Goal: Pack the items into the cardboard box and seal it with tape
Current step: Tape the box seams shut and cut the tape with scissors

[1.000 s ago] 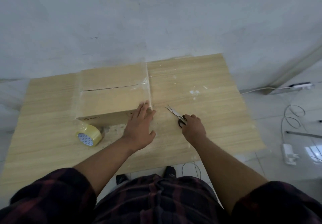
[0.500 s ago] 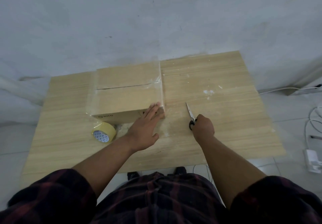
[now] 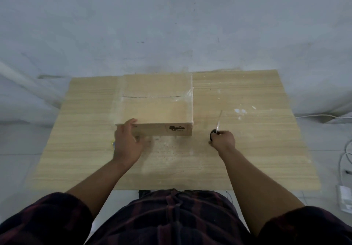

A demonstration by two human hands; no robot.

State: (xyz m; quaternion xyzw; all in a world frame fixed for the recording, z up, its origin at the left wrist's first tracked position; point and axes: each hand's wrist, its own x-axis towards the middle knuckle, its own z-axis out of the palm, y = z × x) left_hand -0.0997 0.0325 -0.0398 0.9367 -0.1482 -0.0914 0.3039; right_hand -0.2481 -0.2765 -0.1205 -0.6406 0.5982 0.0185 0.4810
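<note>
The closed cardboard box [image 3: 156,109] stands on the wooden table [image 3: 247,159], with clear tape across its top and a dark seam between the flaps. My left hand [image 3: 126,143] lies at the box's front left corner, thumb against the top edge and fingers curled down in front. It covers the yellow tape roll [image 3: 113,143], of which only a sliver shows at the hand's left. Whether the fingers grip the roll is hidden. To the right of the box, my right hand [image 3: 222,140] holds the scissors [image 3: 218,124], blades pointing away from me.
A grey wall rises just behind the table. White cables [image 3: 344,157] and a white adapter [image 3: 345,197] lie on the tiled floor to the right. White specks [image 3: 239,111] mark the tabletop right of the scissors.
My left hand has slid from the box's front right corner to its front left corner, over the tape roll. The view has shifted; the scissors now point straight away.
</note>
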